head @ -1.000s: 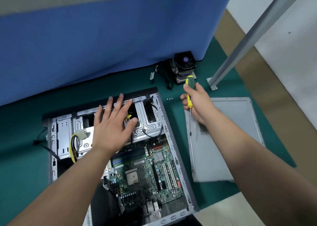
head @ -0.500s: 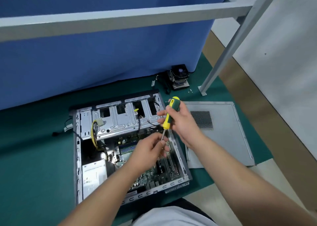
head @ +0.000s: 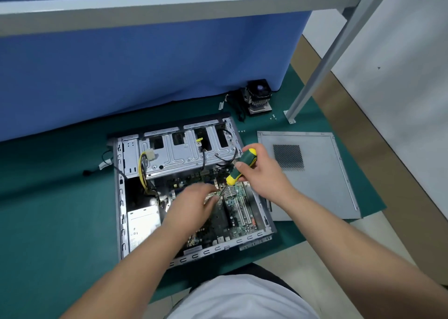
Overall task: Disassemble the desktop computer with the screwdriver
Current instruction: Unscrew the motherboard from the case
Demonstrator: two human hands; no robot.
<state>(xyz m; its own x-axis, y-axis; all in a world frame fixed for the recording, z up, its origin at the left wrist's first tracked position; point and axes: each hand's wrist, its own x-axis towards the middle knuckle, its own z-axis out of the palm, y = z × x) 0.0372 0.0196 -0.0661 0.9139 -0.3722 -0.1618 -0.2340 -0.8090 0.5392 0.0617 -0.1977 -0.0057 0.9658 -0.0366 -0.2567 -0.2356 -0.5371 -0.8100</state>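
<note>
Right hand (head: 260,173) grips the green-and-yellow plastic-handled screwdriver (head: 241,166), left hand (head: 194,203) seems to pinch its shaft below; I'd keep it dead upright on that green motherboard (head: 238,209) screw.

I can't read any text here. The white label on my power supply (head: 143,226), at the near left inside the case, carries small dark print, but it is too blurred to make out. The motherboard (head: 238,207) to its right shows only tiny markings that I can't tell apart. Nothing legible stands on the side panel (head: 315,180) lying at the right.
</note>
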